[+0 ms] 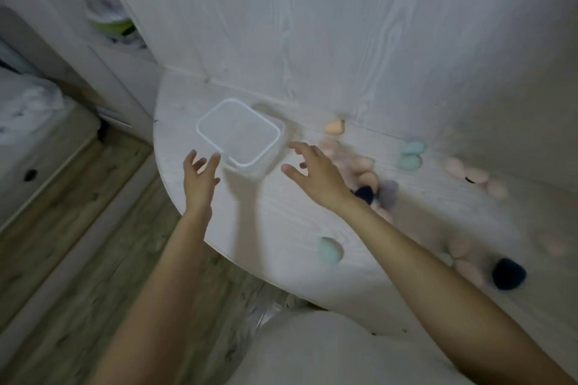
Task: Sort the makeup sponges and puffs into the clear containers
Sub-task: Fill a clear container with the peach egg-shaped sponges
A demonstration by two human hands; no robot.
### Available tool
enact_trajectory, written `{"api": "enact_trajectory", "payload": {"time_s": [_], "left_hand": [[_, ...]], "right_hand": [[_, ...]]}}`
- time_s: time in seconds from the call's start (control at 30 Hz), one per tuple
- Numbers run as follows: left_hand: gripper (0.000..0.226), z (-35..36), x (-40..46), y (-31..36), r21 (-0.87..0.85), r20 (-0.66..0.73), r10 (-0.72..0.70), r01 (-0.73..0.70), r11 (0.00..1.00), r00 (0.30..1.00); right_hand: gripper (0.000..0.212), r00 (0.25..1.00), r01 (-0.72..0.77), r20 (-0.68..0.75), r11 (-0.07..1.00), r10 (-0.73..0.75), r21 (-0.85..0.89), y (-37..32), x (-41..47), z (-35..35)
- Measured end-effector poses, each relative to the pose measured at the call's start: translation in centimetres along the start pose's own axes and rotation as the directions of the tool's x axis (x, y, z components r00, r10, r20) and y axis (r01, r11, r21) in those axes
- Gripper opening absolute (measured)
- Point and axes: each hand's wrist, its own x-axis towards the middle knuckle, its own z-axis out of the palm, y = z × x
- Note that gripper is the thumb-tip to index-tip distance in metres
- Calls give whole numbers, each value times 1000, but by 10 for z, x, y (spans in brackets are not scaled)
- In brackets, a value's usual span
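Observation:
A clear square container (208, 125) stands on the white table (281, 222) near the wall; nothing shows inside it. My left hand (200, 178) is spread open just left of it, fingertips close to its near corner. My right hand (316, 172) is spread open just right of it and holds nothing. Sponges and puffs lie scattered to the right: an orange one (334, 126) by the wall, pink ones (364, 166), mint ones (411, 155), a mint one (330, 250) near the front edge, and black puffs (508, 273). The picture is blurred.
The table's rounded edge runs from the left of the container to the front. A white wood-grain wall (344, 40) backs the table. To the left are a wooden floor (78, 244), a bed (34, 122) and a shelf with a green item (112, 23).

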Motion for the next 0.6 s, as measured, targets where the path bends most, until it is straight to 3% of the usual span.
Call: {"api": "enact_trajectory", "payload": {"time_s": [0.1,0.2,0.33,0.47,0.6], "left_hand": [[68,-7,45,12,-57,69,-70,74,996,995],[59,-9,72,20,-28,161,-102,108,994,982],[40,-7,69,29,-73,203,-44,60,996,978],[32,4,38,38,-104,334,53,-19,994,941],[32,28,4,23,-76,478,13,26,997,878]], "right_hand": [[65,984,-178,62,954,168,241,-12,45,26],[72,932,-357,118,819,342,448,-16,71,38],[69,933,-344,29,865,359,364,-13,78,40],[48,936,-293,-131,929,327,226,-5,40,22],[29,897,-353,-138,868,420,349,20,-10,5]]}}
